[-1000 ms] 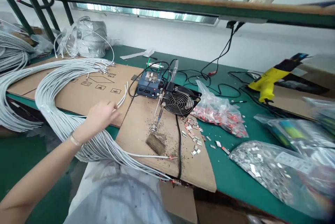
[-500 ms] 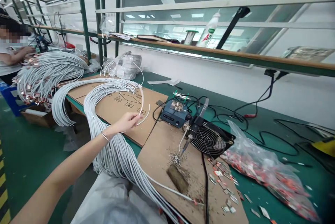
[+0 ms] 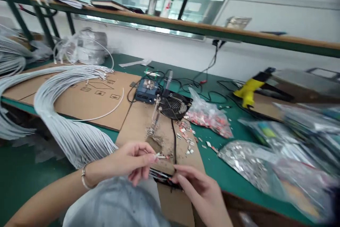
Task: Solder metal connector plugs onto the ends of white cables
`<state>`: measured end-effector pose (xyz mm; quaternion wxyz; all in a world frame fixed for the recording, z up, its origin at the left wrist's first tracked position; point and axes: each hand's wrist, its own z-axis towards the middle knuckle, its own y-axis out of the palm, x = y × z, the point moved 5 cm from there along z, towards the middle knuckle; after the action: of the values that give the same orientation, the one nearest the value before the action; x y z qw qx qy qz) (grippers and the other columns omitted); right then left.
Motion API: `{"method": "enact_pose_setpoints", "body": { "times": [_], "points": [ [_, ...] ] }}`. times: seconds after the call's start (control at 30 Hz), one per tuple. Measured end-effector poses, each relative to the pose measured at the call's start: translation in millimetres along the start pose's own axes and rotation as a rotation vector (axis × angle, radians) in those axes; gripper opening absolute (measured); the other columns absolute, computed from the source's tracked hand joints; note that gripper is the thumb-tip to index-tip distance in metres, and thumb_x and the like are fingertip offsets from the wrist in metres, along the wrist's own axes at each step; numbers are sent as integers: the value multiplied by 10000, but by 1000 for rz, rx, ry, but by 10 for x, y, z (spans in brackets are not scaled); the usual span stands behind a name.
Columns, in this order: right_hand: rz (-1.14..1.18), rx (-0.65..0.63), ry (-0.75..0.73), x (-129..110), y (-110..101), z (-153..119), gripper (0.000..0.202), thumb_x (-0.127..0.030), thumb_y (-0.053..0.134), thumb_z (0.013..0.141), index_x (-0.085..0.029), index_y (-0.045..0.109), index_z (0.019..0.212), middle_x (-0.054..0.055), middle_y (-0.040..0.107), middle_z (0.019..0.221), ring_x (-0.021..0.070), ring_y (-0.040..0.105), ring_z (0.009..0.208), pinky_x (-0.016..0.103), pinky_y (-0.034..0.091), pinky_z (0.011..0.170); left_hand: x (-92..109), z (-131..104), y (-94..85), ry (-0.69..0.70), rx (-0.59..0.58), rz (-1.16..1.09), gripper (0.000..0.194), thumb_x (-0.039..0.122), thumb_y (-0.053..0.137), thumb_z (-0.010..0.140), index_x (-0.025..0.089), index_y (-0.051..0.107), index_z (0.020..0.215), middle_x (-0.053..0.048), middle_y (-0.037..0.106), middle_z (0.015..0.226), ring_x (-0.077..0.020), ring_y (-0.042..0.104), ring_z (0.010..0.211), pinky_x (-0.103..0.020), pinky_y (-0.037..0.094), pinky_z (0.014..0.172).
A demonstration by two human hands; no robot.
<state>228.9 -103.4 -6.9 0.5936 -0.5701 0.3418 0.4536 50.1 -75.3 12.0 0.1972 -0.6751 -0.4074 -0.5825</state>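
Observation:
My left hand (image 3: pixel 135 159) is closed in a pinch on a thin white cable (image 3: pixel 161 156) with a reddish tip, over the front of the cardboard. To its right, my right hand (image 3: pixel 199 188) has thumb and forefinger brought together beside more cable ends with reddish tips; what lies between them is too blurred to make out. A thick bundle of white cables (image 3: pixel 71 131) runs from the cardboard at the left towards my lap. Behind my hands a soldering iron (image 3: pixel 157 112) points down at a heap of solder bits, with a brownish block (image 3: pixel 154 145) just in front.
A blue soldering station (image 3: pixel 146 91) and a black fan (image 3: pixel 174 107) stand behind. Small metal pieces (image 3: pixel 189 145) lie scattered beside a bag of orange-and-silver parts (image 3: pixel 209 117). More bags of metal pieces (image 3: pixel 244 163) and a yellow tool (image 3: pixel 248 92) are at the right. A shelf (image 3: pixel 186 25) crosses above.
The view has swung right. My left hand has come back from the far cable ends on the cardboard to the near edge, and my right hand has come into view.

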Motion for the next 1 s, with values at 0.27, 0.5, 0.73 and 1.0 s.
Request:
{"method": "enact_pose_setpoints", "body": {
  "times": [0.27,0.5,0.73,1.0],
  "points": [
    [300,-112,-21,-133,453,250,126,-290,625,773,-170,662,772,6,541,589,137,450,535,250,356,495,-310,-15,-10,-63,20,65,285,437,514,825,153,488,825,37,572,577,-55,516,395,-133,360,358],
    [319,-30,73,-97,395,238,133,-280,666,698,-166,614,651,-6,520,552,117,406,488,234,312,448,-261,-44,12,104,200,462,256,386,477,858,155,575,806,27,506,609,-78,507,490,-194,394,472],
    [350,17,46,-41,390,158,94,-237,629,735,-168,692,726,24,587,553,138,475,492,247,357,449,-279,-16,0,187,267,525,220,343,479,868,164,584,793,16,500,641,-82,492,517,-204,370,486],
    [349,116,54,-67,379,130,64,-185,637,695,-166,696,676,34,613,529,148,503,458,250,379,430,-146,-152,59,559,425,914,71,140,503,850,163,567,832,1,496,667,-90,456,584,-212,351,540]
  ]
}}
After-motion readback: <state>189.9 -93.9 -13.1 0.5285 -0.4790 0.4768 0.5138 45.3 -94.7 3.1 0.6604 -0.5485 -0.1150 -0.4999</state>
